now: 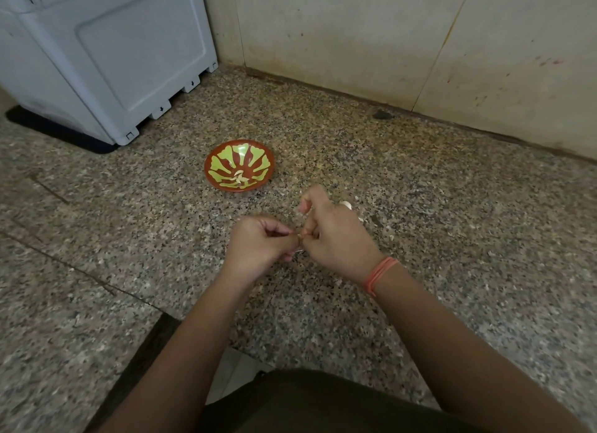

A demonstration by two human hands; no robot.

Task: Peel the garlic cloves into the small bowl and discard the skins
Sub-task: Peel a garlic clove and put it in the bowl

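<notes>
both hands meet over the speckled stone counter [452,238], on the person's side of the small bowl [223,161]: the left hand [258,243] and the right hand [336,235] have fingers curled and pinch between their fingertips a garlic clove [299,237], of which only a pale sliver shows. the small bowl, red with a green pattern, stands upright on the counter with a few peeled cloves [239,177] at its centre. more white garlic [347,204] lies just behind the right hand, partly hidden; an orange thread band [379,274] circles the right wrist, and a grey appliance [113,54] stands far left.
</notes>
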